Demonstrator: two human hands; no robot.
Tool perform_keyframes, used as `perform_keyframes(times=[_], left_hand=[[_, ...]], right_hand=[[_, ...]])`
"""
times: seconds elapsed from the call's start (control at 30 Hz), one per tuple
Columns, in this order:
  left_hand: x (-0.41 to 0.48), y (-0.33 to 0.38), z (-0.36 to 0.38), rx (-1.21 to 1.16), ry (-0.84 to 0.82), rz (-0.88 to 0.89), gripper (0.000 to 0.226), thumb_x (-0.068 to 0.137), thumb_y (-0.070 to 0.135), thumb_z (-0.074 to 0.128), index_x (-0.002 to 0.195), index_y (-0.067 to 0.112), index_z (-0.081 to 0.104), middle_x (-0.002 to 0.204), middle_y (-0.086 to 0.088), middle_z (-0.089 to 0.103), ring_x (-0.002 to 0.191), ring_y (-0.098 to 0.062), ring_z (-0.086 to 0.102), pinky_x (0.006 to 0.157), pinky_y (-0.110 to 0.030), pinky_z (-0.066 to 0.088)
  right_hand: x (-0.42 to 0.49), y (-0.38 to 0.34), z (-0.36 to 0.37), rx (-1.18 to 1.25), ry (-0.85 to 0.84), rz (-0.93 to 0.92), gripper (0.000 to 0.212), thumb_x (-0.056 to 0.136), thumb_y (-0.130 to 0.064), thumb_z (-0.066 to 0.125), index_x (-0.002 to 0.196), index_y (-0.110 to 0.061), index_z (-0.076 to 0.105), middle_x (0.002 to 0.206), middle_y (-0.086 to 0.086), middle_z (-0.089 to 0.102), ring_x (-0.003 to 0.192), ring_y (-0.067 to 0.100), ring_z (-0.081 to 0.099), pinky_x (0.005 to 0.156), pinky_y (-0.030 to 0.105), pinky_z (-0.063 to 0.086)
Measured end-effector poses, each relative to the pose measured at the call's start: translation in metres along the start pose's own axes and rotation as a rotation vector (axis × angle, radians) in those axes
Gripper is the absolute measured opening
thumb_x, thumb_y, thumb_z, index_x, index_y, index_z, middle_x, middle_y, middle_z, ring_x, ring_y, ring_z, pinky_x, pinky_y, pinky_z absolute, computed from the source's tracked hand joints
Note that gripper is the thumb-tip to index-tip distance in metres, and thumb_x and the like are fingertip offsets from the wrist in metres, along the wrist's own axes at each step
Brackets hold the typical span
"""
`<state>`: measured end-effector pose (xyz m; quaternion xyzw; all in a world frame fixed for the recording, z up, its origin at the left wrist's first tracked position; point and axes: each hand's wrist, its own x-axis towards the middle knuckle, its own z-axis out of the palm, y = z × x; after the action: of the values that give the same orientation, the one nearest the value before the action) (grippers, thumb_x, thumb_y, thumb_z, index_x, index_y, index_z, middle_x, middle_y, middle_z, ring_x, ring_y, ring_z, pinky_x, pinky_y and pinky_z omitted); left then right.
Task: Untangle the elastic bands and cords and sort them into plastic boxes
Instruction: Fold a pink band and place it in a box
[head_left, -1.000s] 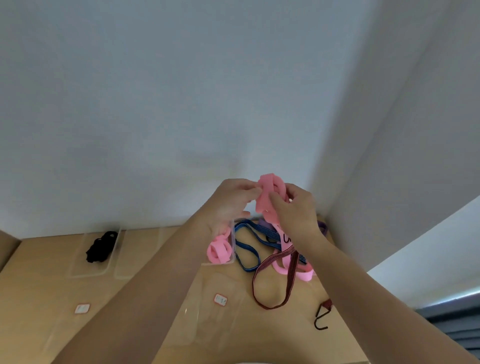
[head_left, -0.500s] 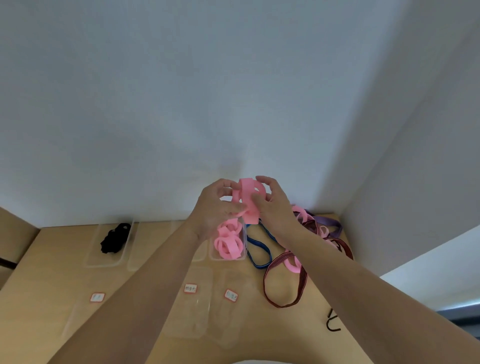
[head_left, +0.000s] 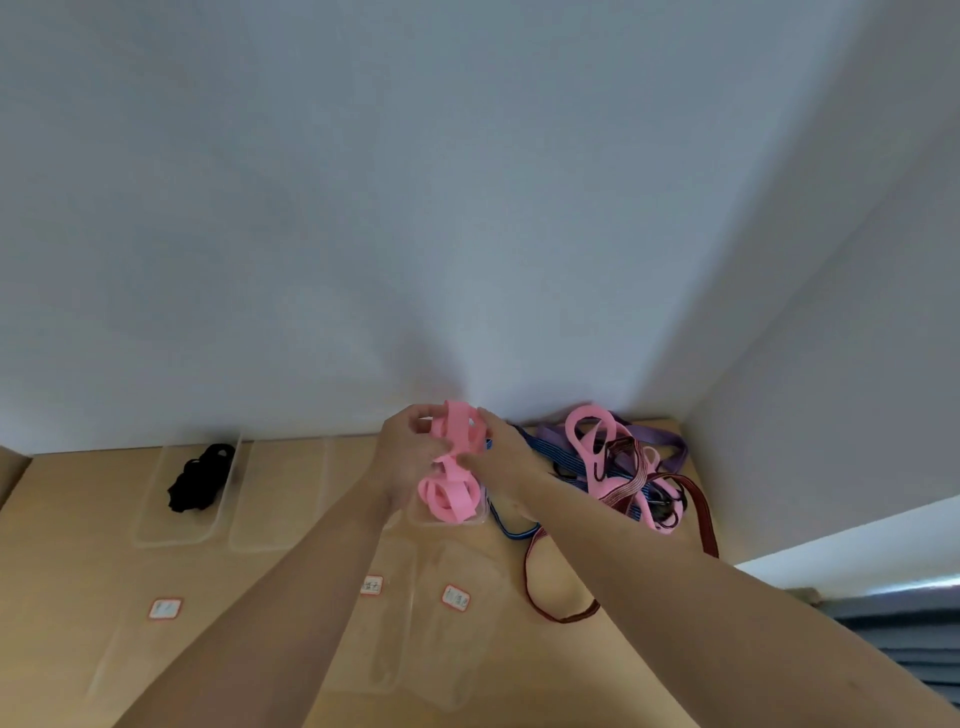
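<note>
On the wooden table (head_left: 72, 571), a clear plastic box (head_left: 151, 501) holds a bunched black cord (head_left: 200, 477). The left hand (head_left: 410, 460) and right hand (head_left: 509, 457) both pinch a flat, looped pink band (head_left: 460, 428) with curled fingers, just above a clear box (head_left: 454, 522) of coiled pink bands (head_left: 449, 496). A tangle of pink, purple, blue and maroon straps (head_left: 618, 467) lies at the right.

Wooden table (head_left: 67, 566) against white wall (head_left: 363, 208)
</note>
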<state>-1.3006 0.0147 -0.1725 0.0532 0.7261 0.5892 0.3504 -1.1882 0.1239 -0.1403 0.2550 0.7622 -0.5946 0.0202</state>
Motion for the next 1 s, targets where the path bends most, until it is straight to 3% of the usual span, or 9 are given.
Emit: perform_keyframes(times=[0.1,0.17,0.23,0.37,0.5,0.63,0.77,0.9,1.0], left_hand=[[0.015,-0.016,-0.001,0.093,0.120,0.003,0.050,0.081,-0.020,0.060,0.099,0.026,0.068,0.114,-0.006,0.069,0.102,-0.028,0.069,0.084,-0.048,0.062],[0.022,-0.025,-0.002,0.120,0.138,-0.005,0.052,0.083,-0.019,0.061,0.100,0.029,0.067,0.116,-0.004,0.067,0.104,-0.024,0.067,0.088,-0.043,0.062],[0.027,-0.029,0.000,0.168,0.153,0.005,0.050,0.082,-0.015,0.067,0.106,0.028,0.069,0.115,0.000,0.069,0.103,-0.020,0.068,0.085,-0.036,0.061],[0.034,-0.027,0.002,0.279,0.116,0.011,0.044,0.083,-0.006,0.074,0.116,0.024,0.072,0.112,0.004,0.069,0.098,-0.015,0.066,0.073,-0.026,0.060],[0.031,-0.022,-0.004,0.031,0.050,-0.101,0.048,0.081,-0.017,0.068,0.115,0.016,0.072,0.112,-0.007,0.070,0.098,-0.028,0.071,0.066,-0.034,0.063],[0.023,-0.018,-0.007,0.006,-0.035,-0.114,0.044,0.085,-0.018,0.065,0.118,0.010,0.068,0.114,-0.014,0.068,0.096,-0.031,0.072,0.066,-0.033,0.063],[0.019,-0.022,-0.003,0.027,-0.078,-0.108,0.042,0.084,-0.016,0.067,0.106,0.019,0.071,0.116,-0.017,0.068,0.099,-0.033,0.072,0.075,-0.040,0.064],[0.024,-0.032,0.005,0.446,-0.019,0.019,0.045,0.089,0.001,0.072,0.130,0.019,0.068,0.120,-0.003,0.070,0.103,-0.020,0.067,0.092,-0.036,0.058],[0.025,-0.034,0.013,0.788,0.034,0.183,0.036,0.092,0.006,0.067,0.127,0.017,0.070,0.111,-0.006,0.074,0.084,-0.018,0.064,0.075,-0.019,0.047]], right_hand=[[0.009,0.014,0.011,-0.273,-0.072,0.016,0.039,0.092,-0.019,0.063,0.128,-0.032,0.058,0.103,-0.013,0.060,0.094,0.013,0.059,0.076,0.019,0.053],[0.015,0.025,0.021,-0.563,-0.097,-0.047,0.037,0.099,-0.020,0.055,0.135,-0.013,0.050,0.127,0.004,0.053,0.110,0.025,0.054,0.096,0.031,0.050],[0.017,0.035,0.033,-0.632,-0.095,-0.106,0.041,0.099,-0.021,0.054,0.138,-0.009,0.049,0.146,0.014,0.044,0.123,0.033,0.049,0.106,0.044,0.045],[0.021,0.052,0.043,-0.823,-0.037,-0.192,0.060,0.099,-0.025,0.055,0.154,-0.010,0.035,0.164,0.013,0.028,0.149,0.033,0.030,0.120,0.046,0.030],[0.018,0.059,0.041,-0.879,0.042,-0.339,0.060,0.100,-0.028,0.057,0.153,-0.009,0.039,0.162,0.014,0.035,0.151,0.032,0.030,0.121,0.045,0.026],[0.013,0.067,0.034,-0.849,0.090,-0.408,0.055,0.095,-0.022,0.063,0.147,-0.007,0.049,0.156,0.016,0.045,0.146,0.035,0.039,0.113,0.048,0.041],[0.009,0.077,0.029,-0.830,0.090,-0.410,0.054,0.095,-0.017,0.064,0.146,-0.009,0.051,0.156,0.015,0.044,0.145,0.034,0.041,0.114,0.047,0.039],[0.014,0.084,0.031,-0.983,-0.048,-0.294,0.064,0.104,-0.030,0.050,0.160,-0.012,0.025,0.169,0.009,0.019,0.155,0.031,0.017,0.121,0.052,0.022],[0.017,0.086,0.037,-1.118,-0.113,-0.230,0.064,0.106,-0.037,0.040,0.162,-0.014,0.017,0.170,0.006,0.012,0.157,0.032,0.006,0.120,0.061,0.013]])
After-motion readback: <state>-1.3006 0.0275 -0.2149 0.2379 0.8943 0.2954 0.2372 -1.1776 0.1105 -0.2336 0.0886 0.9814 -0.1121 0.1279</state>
